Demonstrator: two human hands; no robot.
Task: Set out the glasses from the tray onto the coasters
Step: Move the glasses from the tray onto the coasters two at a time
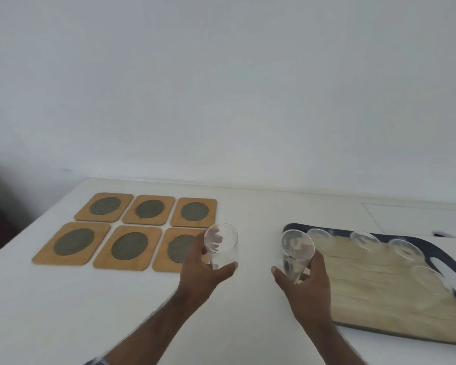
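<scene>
Several wooden coasters (128,246) with dark round centres lie in two rows on the left of the white table, all bare. My left hand (203,270) grips a clear glass (221,245) above the near right coaster (179,250). My right hand (307,283) grips a second clear glass (296,252) just left of the tray (379,291), which has a dark rim and a pale wood base. Several clear glasses remain on the tray: three along its far edge (365,239) and one near its right side (429,285).
The white table (63,299) meets a plain white wall behind. A second white surface (419,217) adjoins at the back right. The table's left edge drops off to a dark area.
</scene>
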